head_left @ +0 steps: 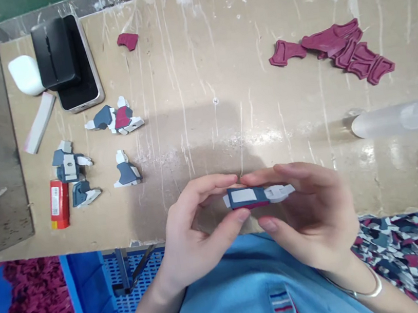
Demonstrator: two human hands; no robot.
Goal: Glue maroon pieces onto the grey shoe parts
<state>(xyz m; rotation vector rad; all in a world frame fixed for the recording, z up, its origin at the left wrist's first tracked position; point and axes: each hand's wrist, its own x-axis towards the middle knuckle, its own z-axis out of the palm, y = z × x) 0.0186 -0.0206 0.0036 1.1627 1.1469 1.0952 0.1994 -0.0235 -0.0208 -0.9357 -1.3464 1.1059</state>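
Note:
A small assembled piece (248,196), dark blue with a white panel, white ends and a maroon underside edge, is held above the table's front edge. My left hand (203,224) pinches its left part between thumb and fingers. Around its right side curves my right hand (310,209), index finger near the top edge and thumb below; the thumb is apart from the piece. Similar blue and white pieces lie at the left, one with a maroon panel (122,117) and another (127,172) nearer the front.
Maroon parts (353,48) lie at the back right, and one (128,41) at the back left. A black box (56,53), a red lighter-like item (59,203) and a clear cylinder (401,118) are on the table (197,75). Bins below hold maroon parts (38,299) and mixed pieces (413,257).

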